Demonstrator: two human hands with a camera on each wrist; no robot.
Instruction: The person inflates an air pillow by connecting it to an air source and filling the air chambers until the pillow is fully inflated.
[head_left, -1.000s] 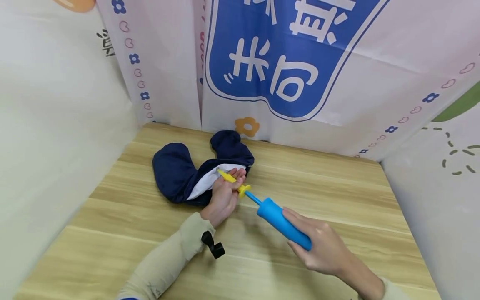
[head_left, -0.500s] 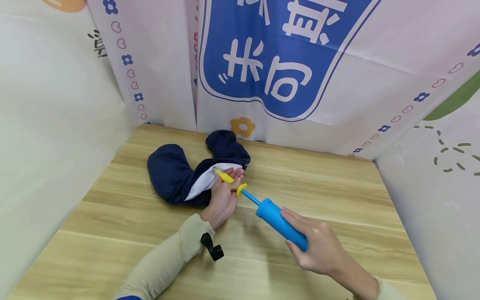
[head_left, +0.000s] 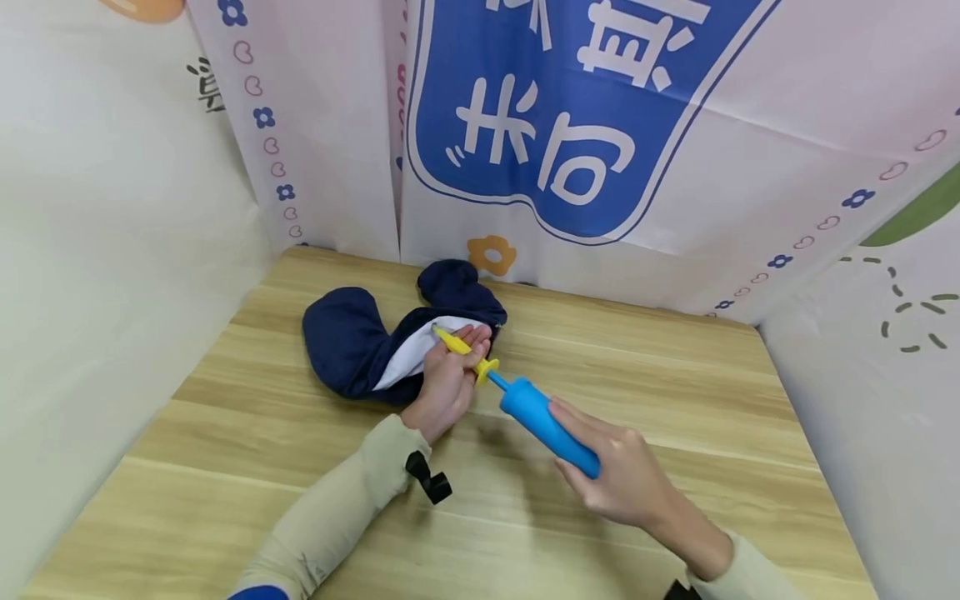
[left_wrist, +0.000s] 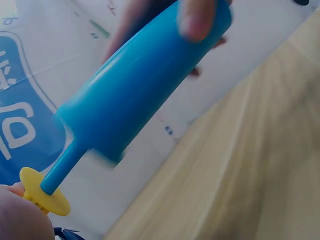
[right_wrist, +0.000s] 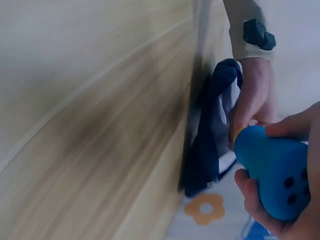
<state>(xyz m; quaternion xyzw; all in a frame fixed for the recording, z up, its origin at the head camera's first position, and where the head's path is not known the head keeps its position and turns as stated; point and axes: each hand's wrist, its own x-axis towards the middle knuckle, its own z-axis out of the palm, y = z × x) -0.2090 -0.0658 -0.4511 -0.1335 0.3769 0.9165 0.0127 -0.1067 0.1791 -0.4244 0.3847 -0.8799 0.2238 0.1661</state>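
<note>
A navy U-shaped neck pillow lies at the back left of the table, its cover parted over a white inner lining. My left hand grips the yellow nozzle end of a hand air pump, whose tip points into the white part. Past the yellow flange, a thin blue rod runs into the blue barrel. Around the barrel's rear part my right hand is wrapped, holding it tilted above the table. Small dark holes show in the barrel's end in the right wrist view.
The wood-grain table backs onto a white printed sheet with a blue sign. White side walls rise at left and right. A black wrist mount sits on the left sleeve.
My right hand has pushed the barrel up and left toward my left hand, so less of the thin rod shows. My left hand and the pillow stay nearly in place; the head view shifts slightly.
</note>
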